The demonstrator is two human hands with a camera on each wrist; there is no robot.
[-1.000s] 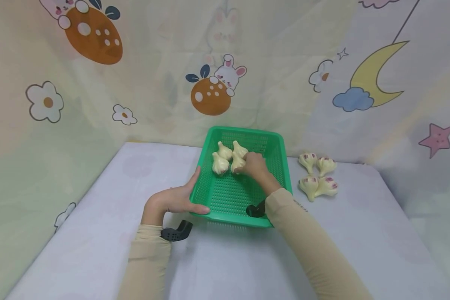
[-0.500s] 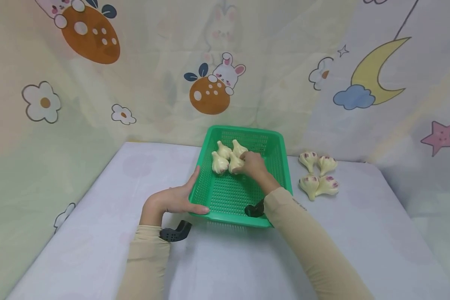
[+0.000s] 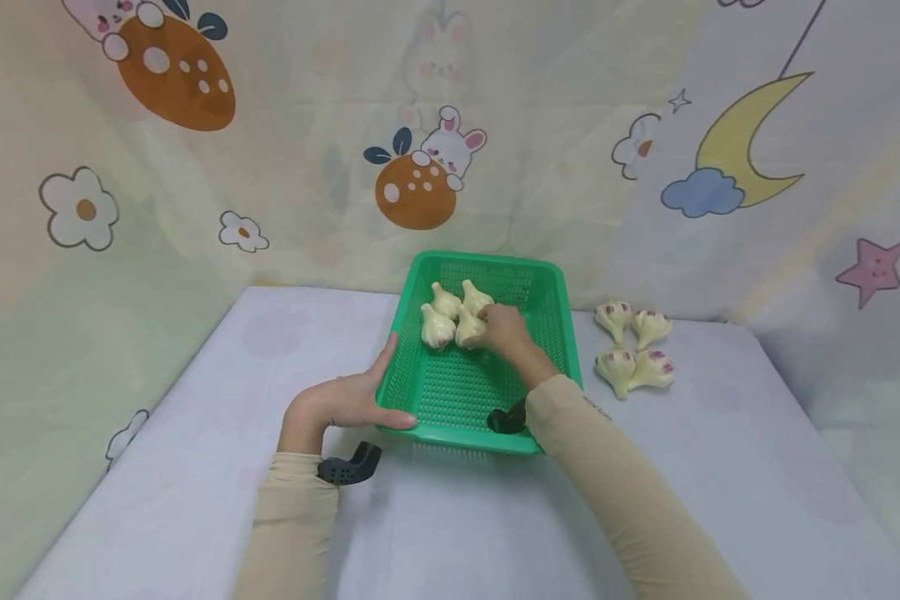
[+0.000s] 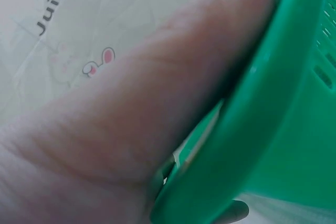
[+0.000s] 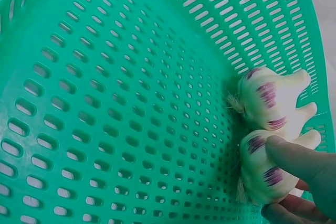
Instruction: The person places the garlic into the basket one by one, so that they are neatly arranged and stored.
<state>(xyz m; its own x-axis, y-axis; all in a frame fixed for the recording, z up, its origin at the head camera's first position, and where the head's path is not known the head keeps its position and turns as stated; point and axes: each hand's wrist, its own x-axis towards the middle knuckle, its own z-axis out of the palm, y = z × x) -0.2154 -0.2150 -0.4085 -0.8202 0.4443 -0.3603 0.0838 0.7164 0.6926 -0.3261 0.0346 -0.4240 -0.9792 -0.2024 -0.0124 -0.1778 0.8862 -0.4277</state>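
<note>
The right hand (image 3: 504,328) pinches a garlic bulb (image 3: 467,327) in the green basket's (image 3: 457,436) far-left part, where dragging sideways could topple neighbouring bulbs (image 3: 437,327), while the left hand (image 3: 356,401) lies spread along the near-left corner.

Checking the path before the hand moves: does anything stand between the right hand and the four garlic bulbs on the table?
Yes: the right wall of the green basket. The right hand is inside, pinching a garlic bulb; the four bulbs lie on the table beyond that wall.

Soft, even light with faint, diffuse shadows
</note>
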